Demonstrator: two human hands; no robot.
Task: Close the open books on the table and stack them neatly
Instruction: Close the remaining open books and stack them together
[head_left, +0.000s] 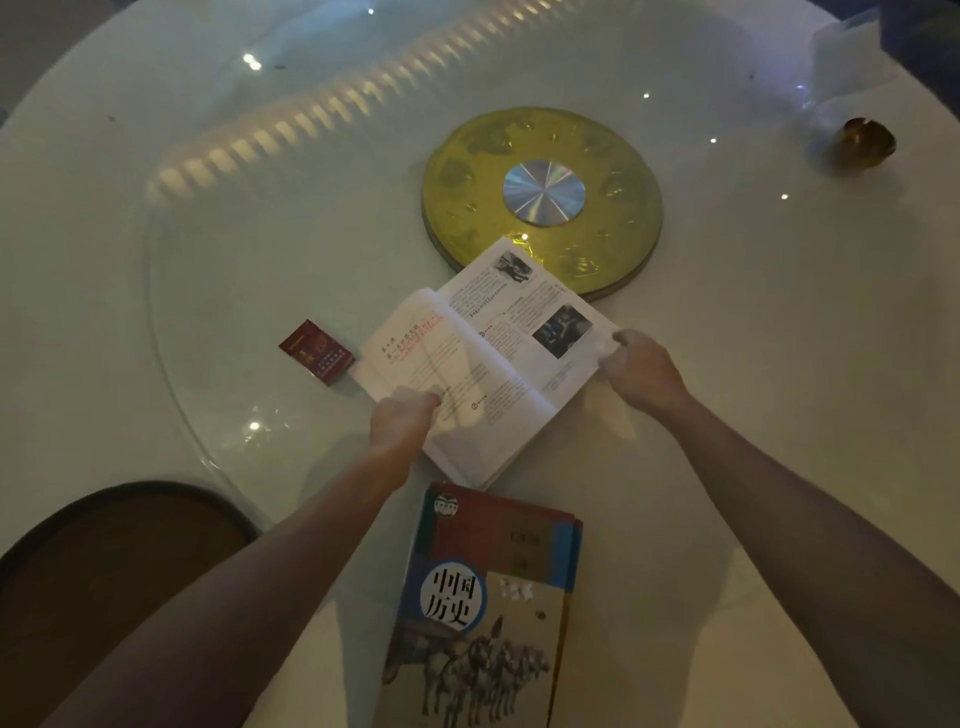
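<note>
An open book (498, 358) with printed text and photos lies tilted on the round white table (779, 338), its far corner over a yellow disc. My left hand (402, 421) grips its near left edge, where a page looks lifted and blurred. My right hand (641, 371) pinches the right page edge. A closed book (488, 613) with a horse picture and a blue circle on the cover lies near the table's front edge; another book's edge seems to show beneath it.
A yellow disc (613, 208) with a silver centre sits mid-table. A small red box (317, 352) lies left of the open book. A brown round object (865, 143) and clear plastic (847, 57) are far right. A dark chair seat (104, 571) is at lower left.
</note>
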